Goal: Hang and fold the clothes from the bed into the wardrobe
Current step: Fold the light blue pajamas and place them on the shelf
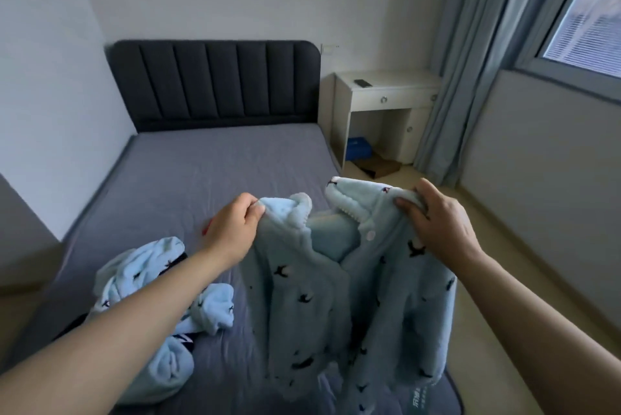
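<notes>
Head view, hands (232,230) (440,223) hold pyjama (302,297) (label (418,398) illegible)

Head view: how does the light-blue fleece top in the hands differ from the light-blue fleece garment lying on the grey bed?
The light-blue fleece top hangs spread, gripped at its shoulders by the left hand and right hand; the light-blue fleece garment on the grey bed lies crumpled, ungripped. The top shows a collar and button; the garment's shape is unreadable. Both: small dark print.
</notes>
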Demonstrator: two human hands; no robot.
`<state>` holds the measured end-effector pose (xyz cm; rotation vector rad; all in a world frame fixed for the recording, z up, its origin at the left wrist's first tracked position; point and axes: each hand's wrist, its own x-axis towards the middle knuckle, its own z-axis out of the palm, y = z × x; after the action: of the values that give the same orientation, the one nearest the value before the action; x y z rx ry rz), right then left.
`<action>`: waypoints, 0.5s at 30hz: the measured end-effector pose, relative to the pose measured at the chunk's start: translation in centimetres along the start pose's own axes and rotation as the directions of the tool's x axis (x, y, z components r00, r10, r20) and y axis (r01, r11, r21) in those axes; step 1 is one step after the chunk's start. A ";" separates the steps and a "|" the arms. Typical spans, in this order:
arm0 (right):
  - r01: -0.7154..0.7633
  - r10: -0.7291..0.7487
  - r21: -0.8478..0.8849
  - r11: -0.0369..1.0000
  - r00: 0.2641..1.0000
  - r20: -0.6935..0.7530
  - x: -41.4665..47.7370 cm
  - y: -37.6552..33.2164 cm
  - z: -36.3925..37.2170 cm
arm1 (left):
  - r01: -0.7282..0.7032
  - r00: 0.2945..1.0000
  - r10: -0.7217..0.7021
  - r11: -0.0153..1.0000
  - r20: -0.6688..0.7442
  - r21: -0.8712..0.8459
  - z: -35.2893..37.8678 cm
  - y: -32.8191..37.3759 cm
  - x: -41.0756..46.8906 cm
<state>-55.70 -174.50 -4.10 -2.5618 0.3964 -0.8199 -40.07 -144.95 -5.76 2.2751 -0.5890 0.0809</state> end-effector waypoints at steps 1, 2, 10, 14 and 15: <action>0.027 -0.027 -0.017 0.999 1.000 -0.006 -0.3 -0.5 -0.7 | -0.038 0.998 0.038 0.999 -0.046 0.013 -0.6 0.2 -0.7; 0.055 -0.055 -0.037 0.998 0.998 -0.012 -0.5 -1.0 -1.4 | -0.078 0.994 0.080 0.997 -0.078 0.030 -1.2 0.5 -1.2; 0.211 -0.228 -0.179 0.961 0.970 -0.082 -2.4 -3.7 -7.3 | -0.293 0.955 0.294 0.955 -0.025 0.044 -7.4 4.3 -3.6; 0.245 -0.255 -0.161 0.956 0.966 -0.041 -3.4 -4.8 -8.6 | -0.131 0.976 0.120 0.990 0.182 0.048 -10.8 5.1 -3.8; 0.254 -0.260 -0.162 0.954 0.965 -0.021 -3.5 -5.2 -8.4 | -0.119 0.971 0.103 0.991 0.218 0.065 -11.3 5.1 -4.0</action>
<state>-62.80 -171.18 2.86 -2.7876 0.1450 -0.9705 -44.51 -138.54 4.63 2.3414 -0.8392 -0.0894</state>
